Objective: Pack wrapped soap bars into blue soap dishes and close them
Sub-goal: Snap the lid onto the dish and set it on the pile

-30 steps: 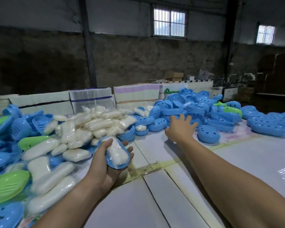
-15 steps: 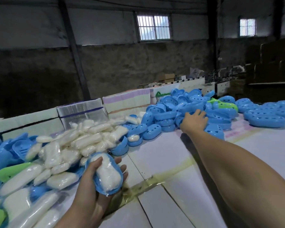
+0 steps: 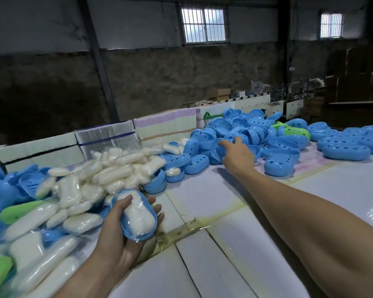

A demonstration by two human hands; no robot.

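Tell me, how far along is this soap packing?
Done: closed blue dishes lie at the far right. In hand: the left hand holds an open dish half with a wrapped bar in it, while the right hand reaches into the blue lid pile. Left: a big heap of wrapped bars.

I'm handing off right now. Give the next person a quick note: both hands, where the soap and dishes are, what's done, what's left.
Left hand grips an open blue dish half with a wrapped soap bar inside.
Right hand is at the pile of blue dish halves, touching one; grip unclear.
Loose wrapped bars lie heaped at left; closed dishes at far right.
Done: bar seated.
Left: bring a lid half, close, repeat.
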